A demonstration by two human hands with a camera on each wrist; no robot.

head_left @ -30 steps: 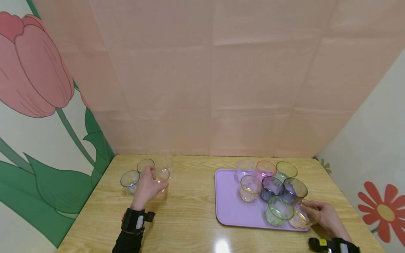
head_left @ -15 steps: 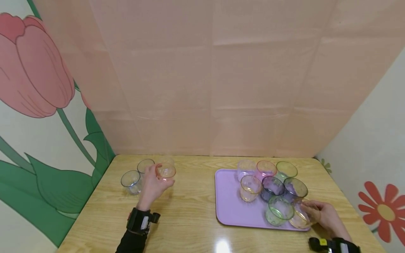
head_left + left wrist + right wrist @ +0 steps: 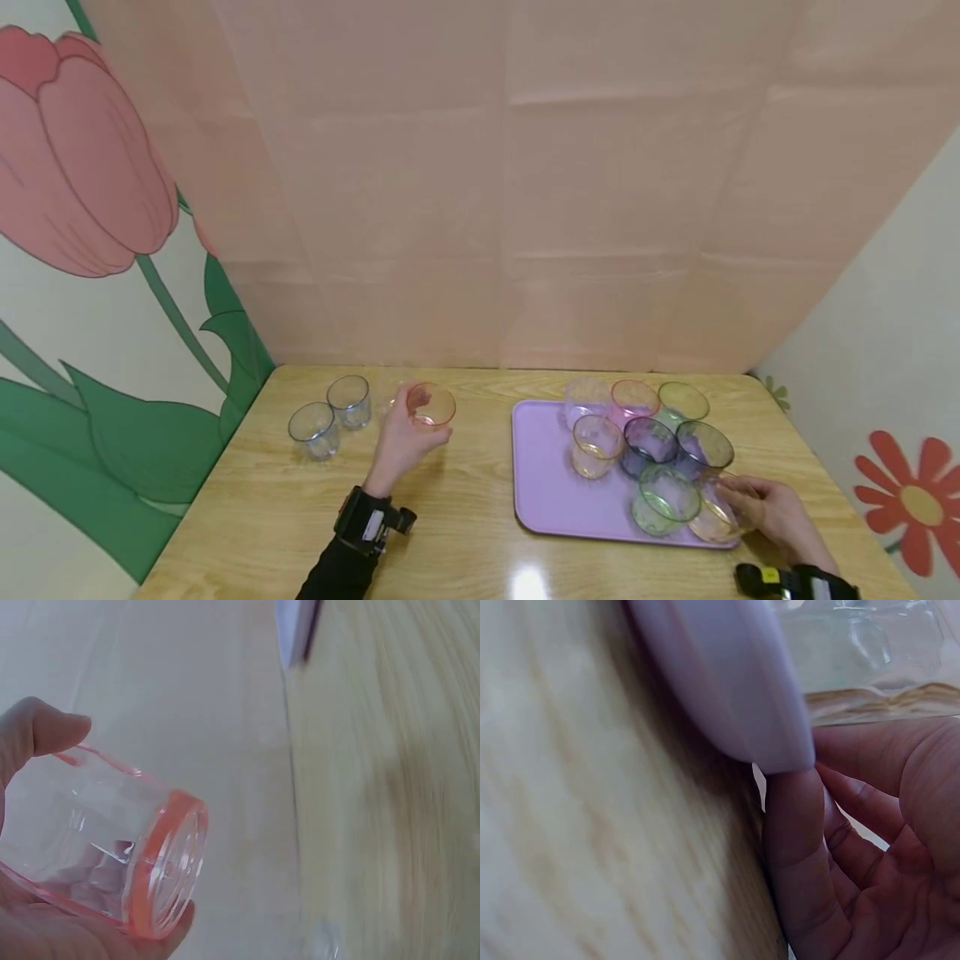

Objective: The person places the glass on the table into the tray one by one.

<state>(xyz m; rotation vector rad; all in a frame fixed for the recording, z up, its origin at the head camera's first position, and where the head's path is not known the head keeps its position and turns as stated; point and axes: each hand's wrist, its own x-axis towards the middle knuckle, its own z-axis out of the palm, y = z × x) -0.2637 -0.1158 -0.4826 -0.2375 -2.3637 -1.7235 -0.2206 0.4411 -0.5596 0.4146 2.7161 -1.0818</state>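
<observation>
My left hand (image 3: 405, 446) grips a clear tumbler tinted orange-pink (image 3: 433, 405), raised above the table left of the tray. In the left wrist view the thumb and fingers wrap this tumbler (image 3: 169, 862), which looks empty. At the front right corner of the lilac tray (image 3: 543, 492), my right hand (image 3: 776, 517) pinches the rim, thumb on top beside an amber tumbler (image 3: 711, 522) and a finger (image 3: 795, 832) underneath. Behind that tumbler stands a green one (image 3: 660, 508). Tinted tumblers, among them a dark purple one (image 3: 647, 450), crowd the tray's right part.
Two bluish tumblers (image 3: 315, 437) (image 3: 349, 404) stand at the table's left. Behind the left hand, a very faint clear glass is partly hidden. A pink cloth (image 3: 487, 208) backs the wooden table (image 3: 465, 533); painted walls stand at both sides.
My left hand has lifted the orange-pink tumbler and carried it rightward, away from the two bluish tumblers. The right hand and the tray stay in place.
</observation>
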